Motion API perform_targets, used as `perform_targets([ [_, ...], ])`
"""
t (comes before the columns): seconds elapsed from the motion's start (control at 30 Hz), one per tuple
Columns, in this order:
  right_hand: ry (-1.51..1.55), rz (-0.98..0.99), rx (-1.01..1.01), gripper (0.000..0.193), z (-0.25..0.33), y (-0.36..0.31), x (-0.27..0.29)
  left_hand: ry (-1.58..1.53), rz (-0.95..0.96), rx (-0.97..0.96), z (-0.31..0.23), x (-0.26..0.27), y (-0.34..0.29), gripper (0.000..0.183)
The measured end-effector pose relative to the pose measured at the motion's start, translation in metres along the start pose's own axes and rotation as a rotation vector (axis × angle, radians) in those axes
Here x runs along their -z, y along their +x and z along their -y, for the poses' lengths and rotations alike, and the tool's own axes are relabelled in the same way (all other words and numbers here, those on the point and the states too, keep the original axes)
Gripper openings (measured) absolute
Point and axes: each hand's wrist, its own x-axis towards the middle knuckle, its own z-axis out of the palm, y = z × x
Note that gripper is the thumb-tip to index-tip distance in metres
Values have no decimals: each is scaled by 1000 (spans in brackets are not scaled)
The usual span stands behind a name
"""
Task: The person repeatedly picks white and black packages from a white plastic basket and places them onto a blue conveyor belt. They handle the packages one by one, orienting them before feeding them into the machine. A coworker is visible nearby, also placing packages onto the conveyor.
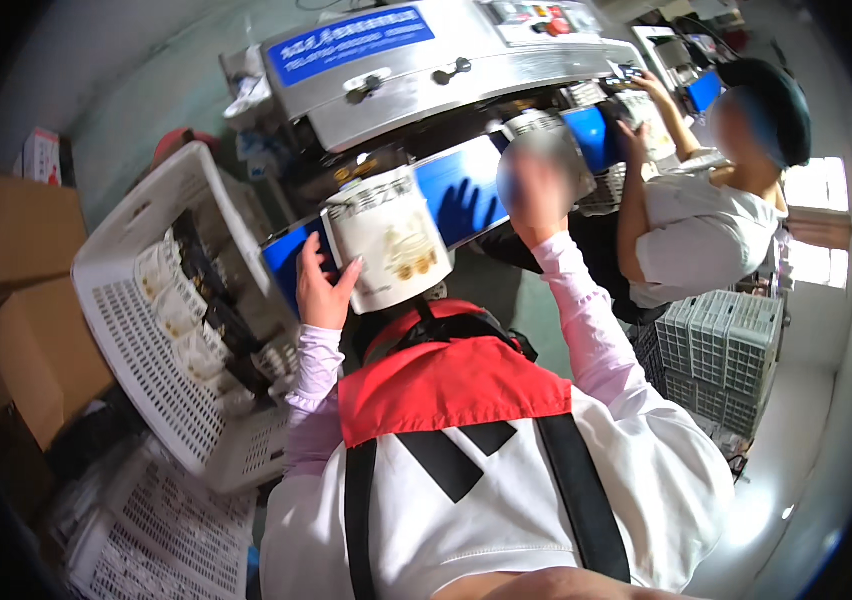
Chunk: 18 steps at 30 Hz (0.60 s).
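The left hand [326, 290], fingers spread, has its thumb over the edge of a white pouch [393, 240] at a blue belt [461, 188]; the right hand [538, 192], blurred, overlaps a second pouch [544, 124], whether gripping I cannot tell.

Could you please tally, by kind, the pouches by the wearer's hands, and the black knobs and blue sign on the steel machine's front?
White pouches by left hand and right hand: 2
Black knobs: 2
Blue sign: 1
Total: 5

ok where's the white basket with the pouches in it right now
In the head view, the white basket sits at left, between the brown cardboard boxes and the person's left hand.
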Motion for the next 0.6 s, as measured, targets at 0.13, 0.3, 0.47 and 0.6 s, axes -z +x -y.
perform_targets([
  [0.13,-123,-1,-260,63,-55,3,-17,-117,-15,-35,1,-10,17,82],
  [0.3,-122,211,-378,83,-50,5,-24,-27,-11,101,3,13,28,79],
  [0.47,-11,291,-340,92,-57,6,-33,-305,119,206,20,32,44,53],
  [0.6,-18,294,-261,95,-47,10,-29,-237,77,233,6,47,38,44],
])
